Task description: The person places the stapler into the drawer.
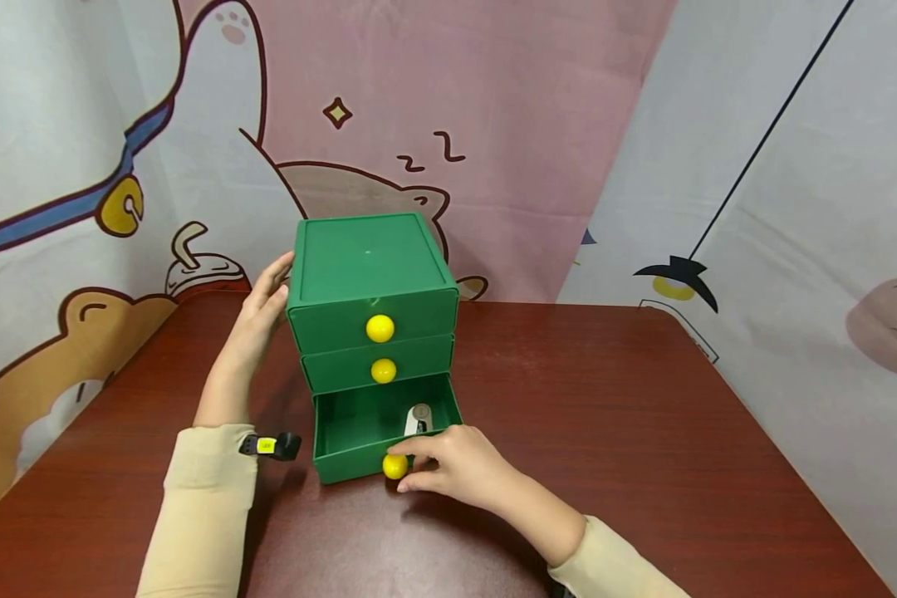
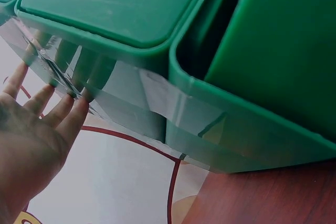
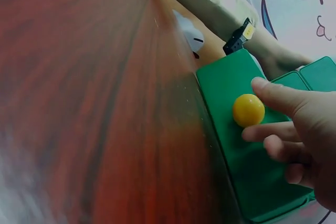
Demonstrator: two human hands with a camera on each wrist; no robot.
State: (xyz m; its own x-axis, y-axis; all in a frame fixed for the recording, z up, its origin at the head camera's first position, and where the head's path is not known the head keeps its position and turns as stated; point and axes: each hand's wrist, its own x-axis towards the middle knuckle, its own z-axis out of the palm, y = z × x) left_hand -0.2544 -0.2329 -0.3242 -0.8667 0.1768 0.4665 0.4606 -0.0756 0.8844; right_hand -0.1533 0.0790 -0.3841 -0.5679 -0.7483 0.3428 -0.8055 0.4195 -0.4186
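A green cabinet [image 1: 370, 257] with three stacked drawers stands on the table, each drawer fronted by a round yellow knob. Its bottom drawer [image 1: 351, 428] is pulled out, while the two above are closed. Inside lies a small white object with a round grey end [image 1: 419, 416], partly hidden by the drawer front. My right hand [image 1: 459, 467] pinches the bottom drawer's yellow knob [image 3: 248, 110] between thumb and index finger. At the cabinet's left side, my left hand [image 1: 257, 311] rests its extended fingertips [image 2: 80, 107] against the glossy side wall.
The reddish-brown table [image 1: 605, 432] extends on both sides of the cabinet. A curtain with cartoon prints [image 1: 508, 124] hangs behind it. A black strap with a yellow label [image 1: 269, 446] is on the left wrist.
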